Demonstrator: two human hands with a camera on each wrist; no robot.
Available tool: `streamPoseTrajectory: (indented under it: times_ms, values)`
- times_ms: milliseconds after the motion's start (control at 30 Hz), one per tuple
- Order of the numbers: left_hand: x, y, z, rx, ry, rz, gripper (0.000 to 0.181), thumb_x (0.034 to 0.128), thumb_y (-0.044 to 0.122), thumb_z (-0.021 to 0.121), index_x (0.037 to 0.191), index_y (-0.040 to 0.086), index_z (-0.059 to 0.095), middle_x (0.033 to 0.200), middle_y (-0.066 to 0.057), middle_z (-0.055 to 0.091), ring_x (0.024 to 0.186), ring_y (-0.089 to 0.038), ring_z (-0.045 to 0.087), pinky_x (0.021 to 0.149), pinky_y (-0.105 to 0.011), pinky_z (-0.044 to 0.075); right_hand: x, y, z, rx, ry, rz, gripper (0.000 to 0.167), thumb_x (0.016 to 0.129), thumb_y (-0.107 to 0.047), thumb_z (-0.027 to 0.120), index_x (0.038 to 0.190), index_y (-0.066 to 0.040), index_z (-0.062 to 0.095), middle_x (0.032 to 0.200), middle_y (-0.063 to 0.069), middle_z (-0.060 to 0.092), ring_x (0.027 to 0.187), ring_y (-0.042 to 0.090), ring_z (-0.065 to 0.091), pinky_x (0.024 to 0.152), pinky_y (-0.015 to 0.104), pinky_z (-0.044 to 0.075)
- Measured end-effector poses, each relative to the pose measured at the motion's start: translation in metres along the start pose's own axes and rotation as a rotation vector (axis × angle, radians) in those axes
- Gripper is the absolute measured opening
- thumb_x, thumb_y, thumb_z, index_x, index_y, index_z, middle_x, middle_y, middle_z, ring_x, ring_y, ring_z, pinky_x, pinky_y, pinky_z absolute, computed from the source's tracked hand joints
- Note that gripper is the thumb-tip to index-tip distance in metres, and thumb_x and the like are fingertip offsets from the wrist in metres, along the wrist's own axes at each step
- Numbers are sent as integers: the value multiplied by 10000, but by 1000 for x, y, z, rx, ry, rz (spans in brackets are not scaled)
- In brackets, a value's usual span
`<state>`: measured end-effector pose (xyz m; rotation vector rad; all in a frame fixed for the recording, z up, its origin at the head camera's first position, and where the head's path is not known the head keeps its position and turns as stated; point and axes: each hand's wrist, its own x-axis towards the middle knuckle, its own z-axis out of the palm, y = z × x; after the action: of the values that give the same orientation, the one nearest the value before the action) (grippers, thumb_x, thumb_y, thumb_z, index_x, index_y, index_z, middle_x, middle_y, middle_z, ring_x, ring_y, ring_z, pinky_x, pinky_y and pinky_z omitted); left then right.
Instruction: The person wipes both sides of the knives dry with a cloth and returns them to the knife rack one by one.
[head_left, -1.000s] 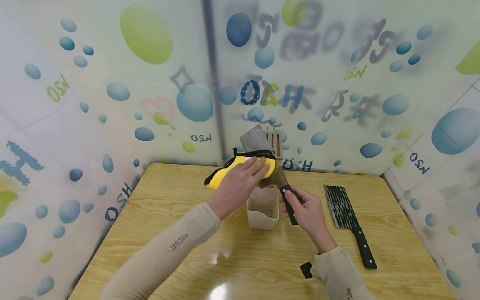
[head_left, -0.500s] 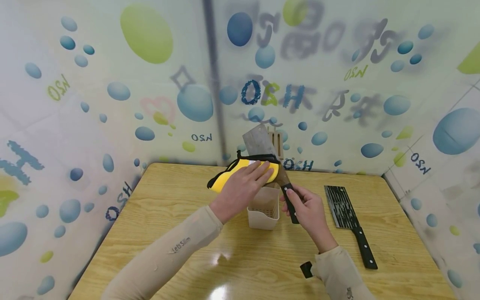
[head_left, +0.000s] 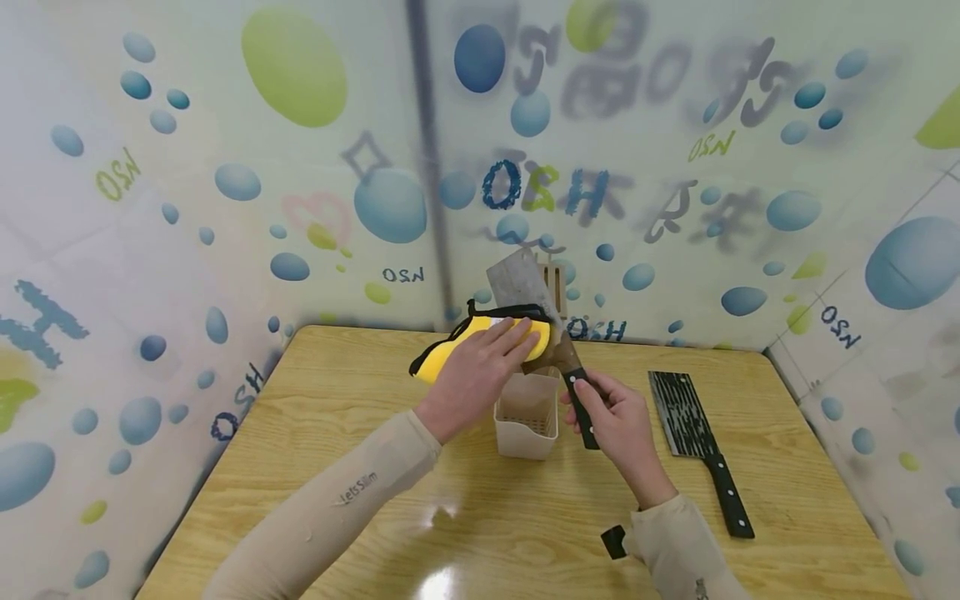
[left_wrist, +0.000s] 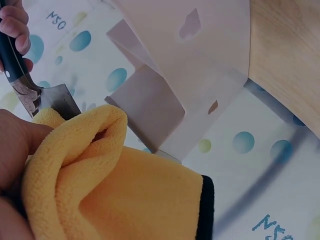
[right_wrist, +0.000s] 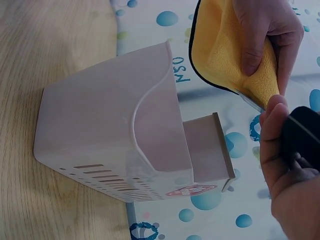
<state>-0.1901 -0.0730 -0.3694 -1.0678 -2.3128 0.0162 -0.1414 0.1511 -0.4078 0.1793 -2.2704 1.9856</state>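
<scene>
In the head view my right hand [head_left: 617, 417] grips the black handle [head_left: 581, 408] of a cleaver, its grey blade [head_left: 517, 279] tilted up and to the left. My left hand [head_left: 480, 371] holds a yellow cloth [head_left: 435, 358] with black edging against the blade, covering its middle. The right wrist view shows the left thumb and fingers pinching the folded cloth [right_wrist: 220, 55] over the metal. A pale plastic utensil holder [head_left: 525, 437] stands on the table below the blade. To the right lies a second cleaver [head_left: 697, 446] with a black-and-silver streaked blade.
The wooden table [head_left: 360, 533] is enclosed by walls [head_left: 285, 192] printed with bubbles. A slotted tan back panel [head_left: 555, 287] rises behind the cleaver blade. Beside the right sleeve is a small black piece [head_left: 612, 540], perhaps a strap end.
The left hand and cloth shifted slightly right along the blade, then back left. The cleaver ends a little farther right than a second ago, still in the right hand.
</scene>
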Motion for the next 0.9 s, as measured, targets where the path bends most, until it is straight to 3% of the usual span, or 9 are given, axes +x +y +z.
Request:
streamPoseTrajectory:
  times_ms: [333,633,733,900]
  values:
    - [3,-11,-3,-13,37,-50,479,958,-68,665,1418,59,628,1456,-134,608,1315,-301,608,1018,-388,566,-2,0,-1,-2,-15,-31,282,1070,-130,578,1227,78,686,875,112,727,655,180,695,614,306,633]
    - [7,-24,-5,-9,65,-80,487,943,-103,644,1403,57,644,1425,-139,633,1293,-315,627,1022,-388,562,-4,0,-1,19,-39,-31,283,1064,-126,590,1229,83,685,852,64,722,657,204,693,608,300,630]
    - [9,-27,-6,-10,74,-85,488,940,-107,645,1401,53,645,1419,-141,637,1287,-317,631,1029,-395,559,-5,0,-1,12,-41,-34,274,1062,-123,592,1219,80,688,855,93,717,662,211,695,611,299,632]
    - [13,-33,-7,-1,81,-104,479,946,-97,651,1400,54,646,1412,-139,644,1278,-311,638,1033,-395,556,-6,1,-1,3,-50,-52,267,1062,-107,586,1219,85,686,915,286,692,660,164,692,606,292,631]
